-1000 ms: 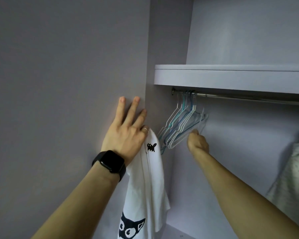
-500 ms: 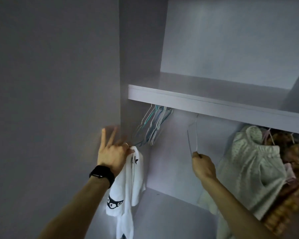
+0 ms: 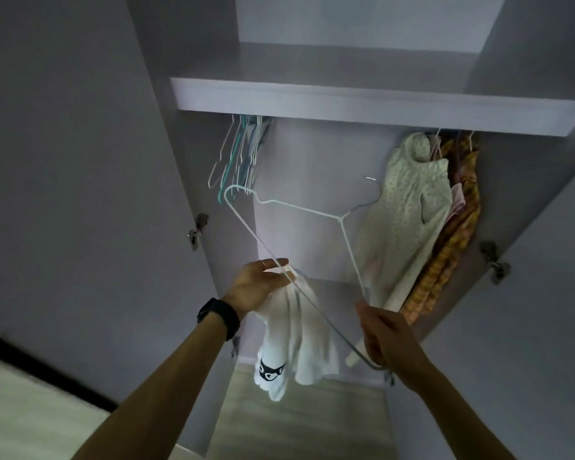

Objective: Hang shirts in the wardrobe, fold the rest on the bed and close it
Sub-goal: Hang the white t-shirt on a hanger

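Since half a second back the right hand (image 3: pixel 384 336) has pulled the white hanger (image 3: pixel 340 218) out from under the wardrobe shelf (image 3: pixel 346 104), and the left hand (image 3: pixel 256 287) has come off the side panel with the white shirt (image 3: pixel 296 336). Head view: right fingers (image 3: pixel 372 340) are curled round the hanger's near corner. Left fingers (image 3: pixel 274 262) and thumb pinch the shirt's bunched top, which dangles right against the hanger's long bar. That bar runs diagonally from the right hand up-left past the left fingertips, hook aimed at the hung clothes (image 3: pixel 409 207), so I reckon the far shoulder needs feeding back into the neck
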Motion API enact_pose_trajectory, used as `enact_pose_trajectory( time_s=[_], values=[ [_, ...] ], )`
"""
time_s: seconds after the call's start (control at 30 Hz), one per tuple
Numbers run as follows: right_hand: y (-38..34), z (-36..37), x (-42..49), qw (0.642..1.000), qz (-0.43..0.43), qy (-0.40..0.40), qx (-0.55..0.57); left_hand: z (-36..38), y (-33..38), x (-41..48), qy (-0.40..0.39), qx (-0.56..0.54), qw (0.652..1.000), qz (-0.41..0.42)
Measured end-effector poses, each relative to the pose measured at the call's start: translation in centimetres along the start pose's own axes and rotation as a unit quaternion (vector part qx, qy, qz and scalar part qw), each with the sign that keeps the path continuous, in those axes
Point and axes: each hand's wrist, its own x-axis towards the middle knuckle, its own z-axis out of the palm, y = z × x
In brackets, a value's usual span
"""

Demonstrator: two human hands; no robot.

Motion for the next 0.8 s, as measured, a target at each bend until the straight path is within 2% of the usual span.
enact_pose_trajectory(
  time_s=[0.13, 0.33, 0.4, 0.57, 0.63, 0.7, 0.73, 0.8],
  values=[
    [2.0, -0.7, -1.0, 0.997, 0.015, 0.031, -0.063, 0.3, -1.3, -0.5, -0.101, -0.009, 0.995, -0.019],
    [4.5, -1.8, -0.7, 0.989, 0.005, 0.076, -0.125, -0.1, -1.6, -0.5, -0.176, 0.017, 0.983, -0.046],
    [4.8, -2.1, -0.4, 0.988, 0.003, 0.066, -0.141, 0.1, -1.7, -0.4, -0.170, 0.007, 0.985, -0.042],
    [5.8, -2.5, 1.1, 0.968, -0.043, 0.086, -0.232, 1.5, -0.9, -0.2, -0.092, -0.036, 0.994, -0.038],
    [5.9, -2.7, 1.8, 0.980, 0.011, 0.027, -0.197, 2.1, -0.5, 0.0, -0.076, -0.011, 0.997, -0.020],
    [5.5, -2.7, 2.4, 0.989, 0.120, -0.057, -0.062, 2.6, -0.1, 0.3, -0.056, 0.014, 0.998, 0.000],
    [5.2, -2.9, 2.8, 0.983, 0.164, -0.081, 0.026, 2.7, 0.1, 0.5, -0.053, 0.027, 0.998, 0.008],
    [4.5, -3.6, 3.8, 0.966, 0.191, -0.096, 0.147, 2.8, 0.5, 0.5, -0.062, 0.067, 0.996, 0.021]
  ],
)
